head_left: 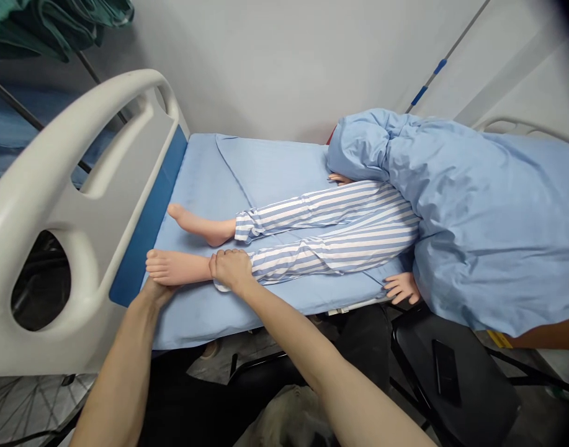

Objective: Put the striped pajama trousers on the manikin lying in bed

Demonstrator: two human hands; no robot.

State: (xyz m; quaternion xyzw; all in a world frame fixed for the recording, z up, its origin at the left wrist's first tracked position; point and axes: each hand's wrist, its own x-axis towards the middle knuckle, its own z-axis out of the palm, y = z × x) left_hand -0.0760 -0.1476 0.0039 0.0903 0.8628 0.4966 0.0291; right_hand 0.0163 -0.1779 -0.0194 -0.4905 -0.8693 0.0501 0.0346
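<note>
A manikin in blue-and-white striped trousers [321,251] lies on a bed with a light blue sheet [270,160]. My left hand [154,294] cups the sole of its near foot [184,268] from below, close to the toes; most of the fingers are hidden under the foot. My right hand [231,267] is wrapped over the ankle at the trouser cuff. The far foot [201,225] rests on the sheet, untouched. Bunched over the manikin's upper body is a light blue quilt [489,217], with one manikin hand [402,288] sticking out at the bed's near edge.
The bed's footboard [139,223] rises just left of the feet. At lower right stands a black folding chair [414,347] with a dark phone [446,372] on its seat. A pole with blue grips [419,95] leans at the back wall. Green cloth [56,28] hangs upper left.
</note>
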